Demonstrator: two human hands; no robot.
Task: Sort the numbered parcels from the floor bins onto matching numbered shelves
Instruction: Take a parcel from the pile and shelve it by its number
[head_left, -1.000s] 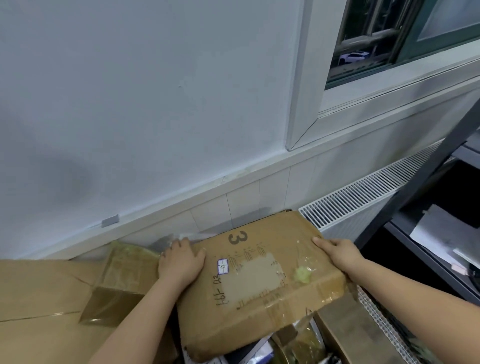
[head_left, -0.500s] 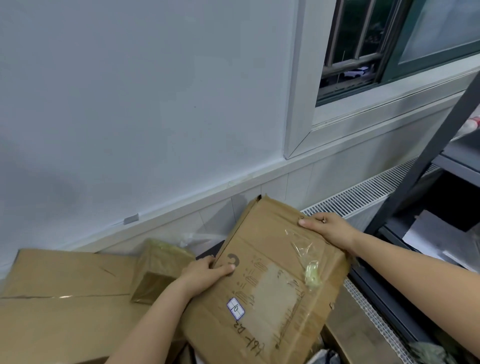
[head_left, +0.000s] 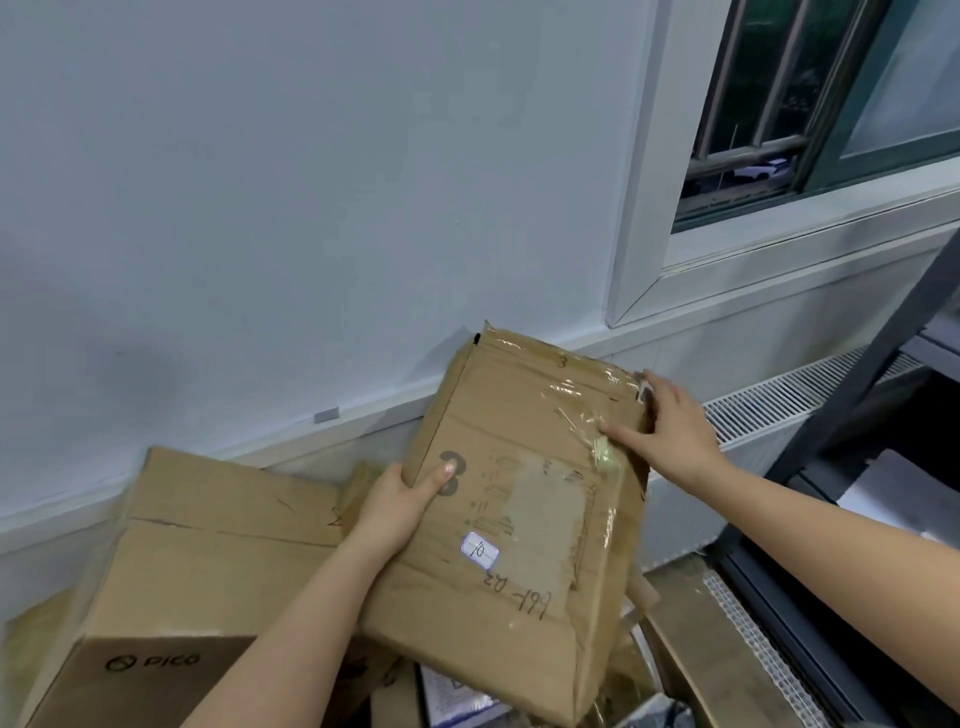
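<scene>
Head view: a flat cardboard parcel marked with a dark 3, held tilted at centre frame in front of the pale wall. Left hand gripping its left edge, thumb across the face by the numeral, fingers curled behind. Right hand clasping the upper right corner, thumb stretched over the taped face. At lower left, a larger cardboard box. At upper right, a window; at right edge, a grey shelf frame.
</scene>
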